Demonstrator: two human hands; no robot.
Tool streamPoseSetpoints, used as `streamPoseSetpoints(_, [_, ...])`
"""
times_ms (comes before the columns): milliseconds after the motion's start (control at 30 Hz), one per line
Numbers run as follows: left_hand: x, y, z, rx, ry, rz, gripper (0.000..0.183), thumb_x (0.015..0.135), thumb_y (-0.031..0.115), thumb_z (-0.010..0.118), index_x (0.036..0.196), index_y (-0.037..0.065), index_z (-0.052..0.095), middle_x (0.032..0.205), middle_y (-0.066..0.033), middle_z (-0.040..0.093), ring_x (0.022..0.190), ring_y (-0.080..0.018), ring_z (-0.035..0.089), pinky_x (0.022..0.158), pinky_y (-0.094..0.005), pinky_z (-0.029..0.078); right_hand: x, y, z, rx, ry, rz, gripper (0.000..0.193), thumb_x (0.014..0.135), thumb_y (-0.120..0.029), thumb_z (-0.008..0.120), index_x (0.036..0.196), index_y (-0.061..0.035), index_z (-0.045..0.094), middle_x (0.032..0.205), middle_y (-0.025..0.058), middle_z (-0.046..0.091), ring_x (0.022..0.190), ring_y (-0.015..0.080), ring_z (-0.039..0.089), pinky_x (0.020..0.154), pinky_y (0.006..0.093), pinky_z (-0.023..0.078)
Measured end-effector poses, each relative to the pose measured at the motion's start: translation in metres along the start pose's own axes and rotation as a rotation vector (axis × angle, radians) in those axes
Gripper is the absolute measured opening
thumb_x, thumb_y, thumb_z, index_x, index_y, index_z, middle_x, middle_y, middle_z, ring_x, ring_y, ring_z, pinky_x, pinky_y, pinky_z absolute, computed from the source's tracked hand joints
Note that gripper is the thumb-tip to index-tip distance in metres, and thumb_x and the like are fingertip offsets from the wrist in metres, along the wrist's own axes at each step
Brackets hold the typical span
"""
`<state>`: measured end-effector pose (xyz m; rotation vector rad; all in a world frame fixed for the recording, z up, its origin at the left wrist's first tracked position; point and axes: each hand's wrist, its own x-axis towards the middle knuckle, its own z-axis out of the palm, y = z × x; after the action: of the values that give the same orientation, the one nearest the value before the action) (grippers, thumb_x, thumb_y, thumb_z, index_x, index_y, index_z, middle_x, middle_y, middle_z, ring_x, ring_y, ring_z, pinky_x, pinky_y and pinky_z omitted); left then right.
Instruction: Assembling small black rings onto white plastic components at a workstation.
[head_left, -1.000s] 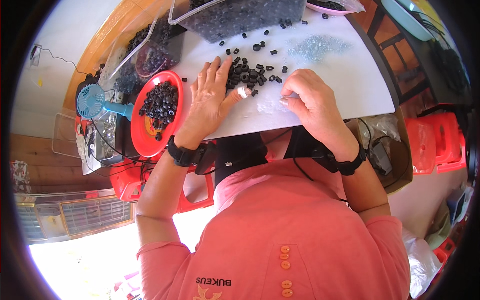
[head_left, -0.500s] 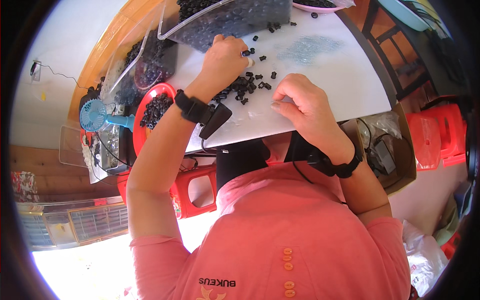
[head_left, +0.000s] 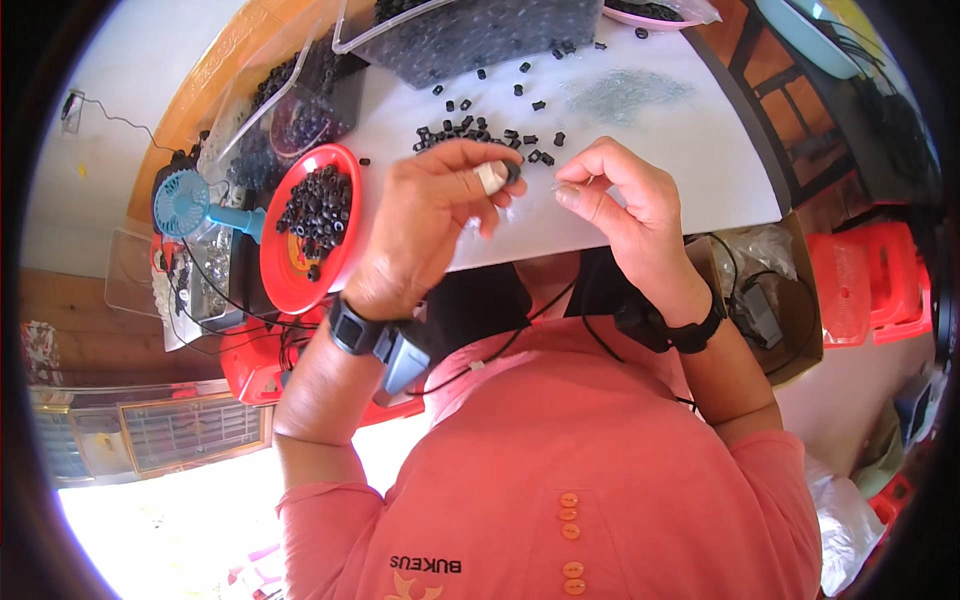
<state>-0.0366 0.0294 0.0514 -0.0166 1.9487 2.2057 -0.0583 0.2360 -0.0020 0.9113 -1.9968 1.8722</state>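
The left hand pinches a small black piece between thumb and forefinger; the right hand faces it, thumb and forefinger curled close, any held item too small to tell. Beyond, loose black beads lie on the white worktop, near a scattering of tiny clear pieces. A red plate of beads sits left.

the person's bare left forearm angles up and inward to the wrist, the left hand turned rightward with thumb and forefinger pinched together. the bare right forearm slants up and leftward, the right hand facing the left one, near but apart, its forefinger arched above the thumb, tips pointing left; whether those two tips touch cannot be told. both elbows are bent.
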Motion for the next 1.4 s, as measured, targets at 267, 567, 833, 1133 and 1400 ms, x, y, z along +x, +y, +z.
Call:
streamPoseSetpoints(267, [-0.028,-0.037,0.004,-0.626,-0.156,-0.090,0.025,0.095,0.007,0.060,0.117,-0.005,0.060,0.095,-0.0148,0.067,0.081,-0.0196,0.062,0.061,-0.0278,0.046,-0.002,-0.027,0.017,0.096,-0.035,-0.030,0.007,0.089,0.005,0.064,0.088,0.0016,0.058,0.079,0.0066,0.065,0.073,0.0118,0.065,0.065,0.0247,0.052])
streamPoseSetpoints(567, [-0.043,-0.043,0.006,-0.544,-0.118,-0.067,0.024,0.096,0.006,0.058,0.116,-0.006,0.061,0.095,-0.0144,0.066,0.077,-0.0187,0.061,0.060,-0.0272,0.046,-0.009,-0.037,0.029,0.067,-0.034,-0.090,0.008,0.086,0.007,0.065,0.085,0.0009,0.060,0.077,0.0063,0.062,0.067,0.0130,0.064,0.060,0.0258,0.050])
streamPoseSetpoints(833, [-0.049,-0.049,-0.001,-0.670,-0.077,-0.063,0.024,0.094,0.003,0.058,0.116,-0.008,0.060,0.093,-0.0147,0.065,0.066,-0.0181,0.057,0.063,-0.0289,0.048,-0.021,-0.042,0.040,-0.396,-0.006,-0.336,0.021,0.082,0.004,0.069,0.102,-0.0013,0.067,0.084,0.0100,0.061,0.068,0.0220,0.062,0.059,0.0316,0.049])
streamPoseSetpoints(1133, [-0.056,-0.044,0.003,-0.584,-0.039,-0.083,0.021,0.095,0.001,0.056,0.113,-0.007,0.061,0.092,-0.0157,0.065,0.059,-0.0161,0.057,0.056,-0.0254,0.047,-0.006,-0.057,0.034,0.302,-0.095,0.491,0.008,0.088,-0.003,0.069,0.085,-0.0018,0.061,0.077,0.0051,0.066,0.068,0.0098,0.062,0.058,0.0203,0.042])
streamPoseSetpoints(1400, [-0.056,-0.044,-0.007,-0.501,0.001,-0.036,0.019,0.092,0.000,0.062,0.110,-0.008,0.063,0.089,-0.0130,0.065,0.061,-0.0141,0.055,0.055,-0.0244,0.046,0.002,-0.048,0.030,0.215,-0.172,0.560,0.009,0.086,-0.003,0.069,0.083,-0.0041,0.062,0.075,0.0020,0.065,0.063,0.0086,0.059,0.057,0.0215,0.043])
